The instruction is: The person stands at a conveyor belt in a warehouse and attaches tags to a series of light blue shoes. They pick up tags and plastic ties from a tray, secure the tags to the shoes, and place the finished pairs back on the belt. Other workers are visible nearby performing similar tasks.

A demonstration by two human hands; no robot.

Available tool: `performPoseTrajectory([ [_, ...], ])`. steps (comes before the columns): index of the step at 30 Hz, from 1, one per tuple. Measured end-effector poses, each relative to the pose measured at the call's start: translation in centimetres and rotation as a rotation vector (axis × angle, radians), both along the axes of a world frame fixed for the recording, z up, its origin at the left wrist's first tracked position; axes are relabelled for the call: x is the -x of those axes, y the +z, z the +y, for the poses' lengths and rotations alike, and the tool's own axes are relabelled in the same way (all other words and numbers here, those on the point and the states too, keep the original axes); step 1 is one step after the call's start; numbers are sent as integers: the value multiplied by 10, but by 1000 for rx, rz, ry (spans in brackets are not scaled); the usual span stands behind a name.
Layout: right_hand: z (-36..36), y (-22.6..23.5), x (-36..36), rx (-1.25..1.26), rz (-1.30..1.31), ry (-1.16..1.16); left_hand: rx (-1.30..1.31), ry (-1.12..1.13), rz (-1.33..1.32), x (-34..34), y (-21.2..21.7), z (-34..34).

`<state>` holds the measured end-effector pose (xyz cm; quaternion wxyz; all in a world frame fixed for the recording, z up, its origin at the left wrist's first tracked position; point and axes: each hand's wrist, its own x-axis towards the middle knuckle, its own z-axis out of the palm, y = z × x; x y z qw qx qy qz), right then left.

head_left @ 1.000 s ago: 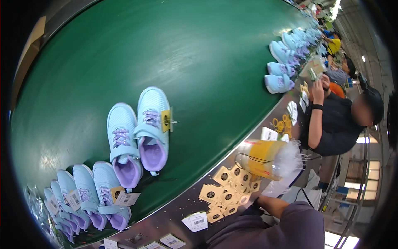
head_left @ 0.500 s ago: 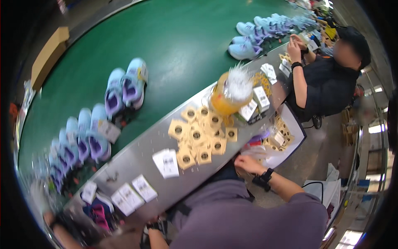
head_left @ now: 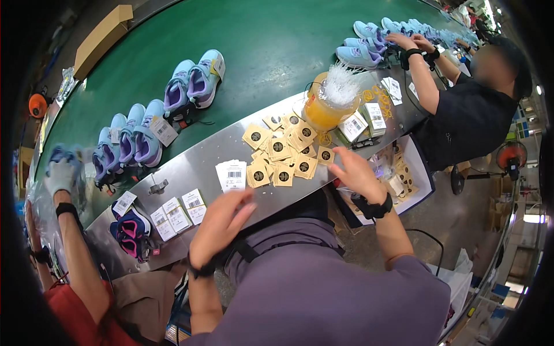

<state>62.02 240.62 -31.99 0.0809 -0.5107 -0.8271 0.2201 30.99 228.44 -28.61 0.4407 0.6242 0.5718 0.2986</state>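
Observation:
My left hand (head_left: pixel 220 225) is over the metal table edge, fingers stretched out, holding nothing. Just beyond it lies a stack of white barcode tags (head_left: pixel 231 175). My right hand (head_left: pixel 359 172) is open too, thumb and fingers apart, beside the right end of a heap of small square tan packets (head_left: pixel 283 151) with dark round prints. Its fingertips are close to a tan packet (head_left: pixel 325 155) at the heap's edge; whether they touch it I cannot tell. Behind the heap stands a yellow tub (head_left: pixel 323 111) with a bunch of white plastic fasteners (head_left: pixel 340 86) sticking out.
Light blue shoes (head_left: pixel 147 138) line the green belt (head_left: pixel 259 52). Bundled tags (head_left: pixel 178 213) and a dark pink-trimmed shoe (head_left: pixel 131 232) lie left. A white box (head_left: pixel 418 190) sits below the table at right. One co-worker's gloved hand (head_left: pixel 60 176) is left; another person (head_left: pixel 467 109) works right.
My left hand has risen from below the table edge to above it. My right hand has moved up toward the packets. The person at right now reaches to the shoes.

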Motion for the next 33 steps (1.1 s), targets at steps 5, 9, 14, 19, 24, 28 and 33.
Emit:
performPoseTrajectory([
  [5,-4,7,24,164,-290,-48,-322,-86,484,-38,-32,97],
  [9,-7,-4,39,120,-64,16,-254,-49,701,-64,-54,142],
  [14,23,-11,34,221,63,37,-102,-90,696,-80,-60,154],
  [19,45,1,40,210,56,24,-352,-75,709,-76,-43,132],
  [24,37,-2,33,254,66,-59,-678,-281,-300,-82,34,109],
  [28,10,2,37,206,132,8,-513,-606,-1254,-92,98,78],
  [33,-8,11,37,256,60,13,-671,-366,-1766,-134,120,39],
])
